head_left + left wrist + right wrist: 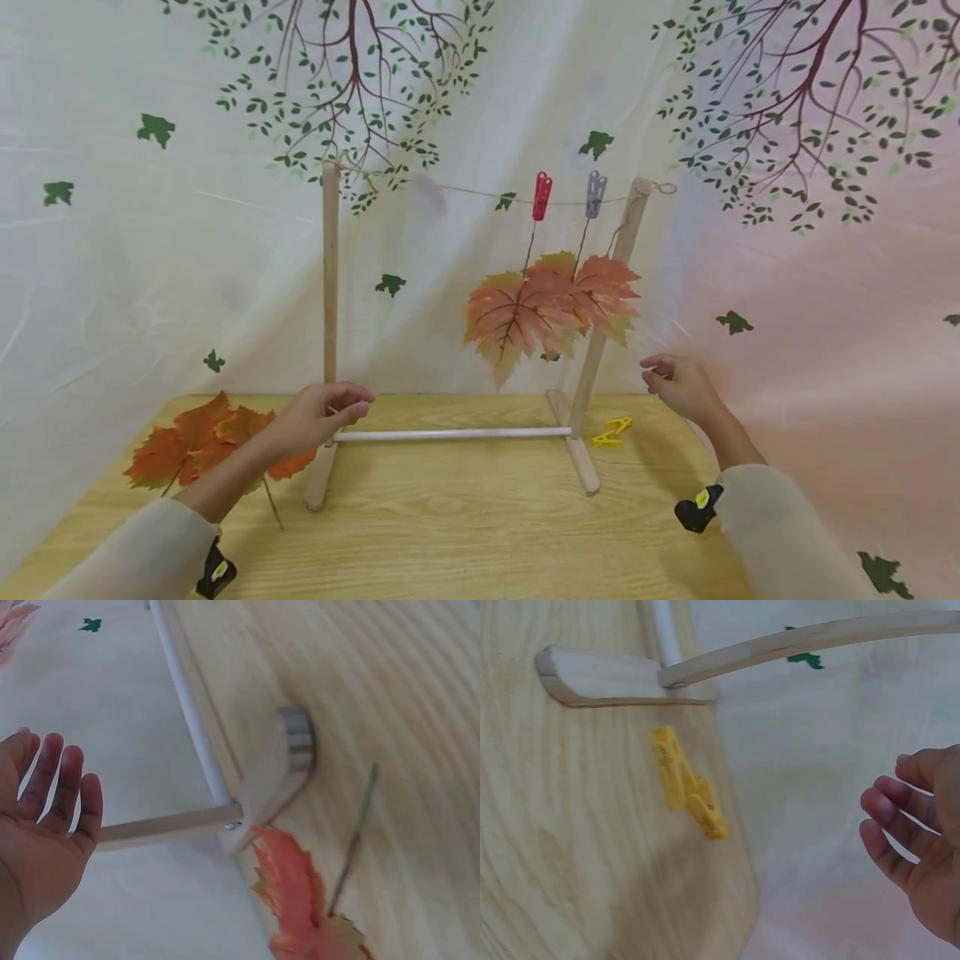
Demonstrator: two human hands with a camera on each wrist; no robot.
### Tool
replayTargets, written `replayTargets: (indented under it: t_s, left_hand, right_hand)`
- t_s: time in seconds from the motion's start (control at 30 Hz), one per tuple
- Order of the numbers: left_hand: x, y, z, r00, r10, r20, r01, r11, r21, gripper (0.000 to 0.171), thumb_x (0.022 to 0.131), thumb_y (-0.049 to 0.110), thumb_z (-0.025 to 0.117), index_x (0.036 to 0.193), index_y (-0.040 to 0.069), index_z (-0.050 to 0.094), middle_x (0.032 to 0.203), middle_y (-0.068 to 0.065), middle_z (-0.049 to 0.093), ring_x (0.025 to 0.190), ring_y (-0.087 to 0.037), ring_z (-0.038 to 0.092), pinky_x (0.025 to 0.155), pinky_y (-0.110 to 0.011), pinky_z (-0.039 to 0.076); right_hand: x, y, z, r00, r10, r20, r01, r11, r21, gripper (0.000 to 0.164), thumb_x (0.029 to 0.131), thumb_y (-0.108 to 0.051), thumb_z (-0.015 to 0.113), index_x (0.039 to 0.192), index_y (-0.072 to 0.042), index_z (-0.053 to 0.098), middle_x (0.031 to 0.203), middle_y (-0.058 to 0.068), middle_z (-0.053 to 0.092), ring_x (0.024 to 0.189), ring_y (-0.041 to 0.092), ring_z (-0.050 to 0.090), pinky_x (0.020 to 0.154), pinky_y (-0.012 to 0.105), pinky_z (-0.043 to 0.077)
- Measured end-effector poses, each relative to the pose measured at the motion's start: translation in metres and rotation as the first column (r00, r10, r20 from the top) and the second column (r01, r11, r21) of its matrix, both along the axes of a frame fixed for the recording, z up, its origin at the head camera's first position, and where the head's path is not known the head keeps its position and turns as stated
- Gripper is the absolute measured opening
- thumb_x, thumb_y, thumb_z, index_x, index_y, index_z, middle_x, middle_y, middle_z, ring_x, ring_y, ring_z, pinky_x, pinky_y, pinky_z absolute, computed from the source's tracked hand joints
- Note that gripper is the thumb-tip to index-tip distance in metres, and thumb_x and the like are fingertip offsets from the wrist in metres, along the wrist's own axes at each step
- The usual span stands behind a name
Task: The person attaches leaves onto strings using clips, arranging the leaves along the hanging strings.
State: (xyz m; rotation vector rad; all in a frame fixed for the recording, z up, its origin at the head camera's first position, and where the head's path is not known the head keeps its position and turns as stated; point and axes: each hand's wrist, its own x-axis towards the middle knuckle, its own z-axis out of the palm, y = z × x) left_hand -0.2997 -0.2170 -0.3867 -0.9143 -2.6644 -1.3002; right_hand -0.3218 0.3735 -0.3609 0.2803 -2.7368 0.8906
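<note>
My left hand [318, 421] hovers in front of the left post of a wooden stand [331, 275], holding nothing, its fingers relaxed. To the right of the stand, my right hand [682, 387] is raised above the table with loosely bent fingers and nothing in them. Two yellow clothespins [615, 432] lie on the table near it. A red clothespin [542, 197] and a grey clothespin [596, 195] sit on the string [465, 190], each with a stem of orange maple leaves [517, 317] hanging below. More orange maple leaves [161, 450] lie at the left, partly behind my left forearm.
The stand has a white crossbar [450, 434] low between its posts and wooden feet [583, 468] on the table [450, 533]. Behind it hangs a pale cloth [255, 250] printed with branches and green leaves.
</note>
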Motion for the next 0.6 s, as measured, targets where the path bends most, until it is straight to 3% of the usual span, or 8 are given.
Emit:
replayTargets:
  t_s: [0.13, 0.37, 0.47, 0.6]
  left_hand:
    - [0.004, -0.016, -0.012, 1.0, -0.026, 0.004, 0.026, 0.999, -0.023, 0.026, 0.106, 0.018, 0.059, 0.124, 0.003, 0.068, 0.102, -0.003, 0.072, 0.087, -0.011, 0.067, 0.072, -0.032, 0.057]
    - [0.014, -0.044, -0.027, 0.997, 0.006, 0.083, -0.005, 1.0, -0.016, 0.028, 0.106, 0.025, 0.059, 0.124, 0.006, 0.068, 0.108, -0.01, 0.073, 0.098, -0.025, 0.07, 0.077, -0.032, 0.059]
    - [0.018, -0.058, -0.034, 0.996, 0.012, 0.093, -0.01, 1.0, -0.022, 0.029, 0.106, 0.027, 0.058, 0.124, 0.007, 0.069, 0.114, -0.013, 0.072, 0.102, -0.027, 0.07, 0.079, -0.031, 0.058]
    - [0.021, -0.076, -0.04, 0.998, 0.023, 0.054, -0.019, 0.997, -0.08, 0.031, 0.107, 0.026, 0.057, 0.126, 0.005, 0.069, 0.117, -0.01, 0.072, 0.103, -0.024, 0.07, 0.081, -0.029, 0.056]
  right_hand:
    - [0.001, -0.002, -0.019, 0.996, 0.051, 0.077, -0.047, 0.998, -0.048, 0.026, 0.104, -0.009, 0.059, 0.12, 0.01, 0.065, 0.09, 0.013, 0.07, 0.081, 0.032, 0.069, 0.065, 0.032, 0.055]
    - [0.002, -0.009, -0.042, 0.965, 0.125, 0.23, -0.094, 0.985, -0.142, 0.029, 0.105, -0.01, 0.057, 0.123, 0.011, 0.062, 0.087, 0.014, 0.066, 0.079, 0.031, 0.067, 0.065, 0.037, 0.056]
    - [0.001, -0.011, -0.051, 0.954, 0.141, 0.263, -0.095, 0.979, -0.18, 0.03, 0.105, -0.009, 0.058, 0.125, 0.013, 0.06, 0.088, 0.019, 0.066, 0.078, 0.029, 0.067, 0.066, 0.041, 0.057]
    - [0.001, -0.013, -0.061, 0.954, 0.154, 0.256, -0.102, 0.973, -0.207, 0.029, 0.103, -0.007, 0.06, 0.123, 0.015, 0.061, 0.084, 0.022, 0.067, 0.073, 0.029, 0.067, 0.063, 0.043, 0.058]
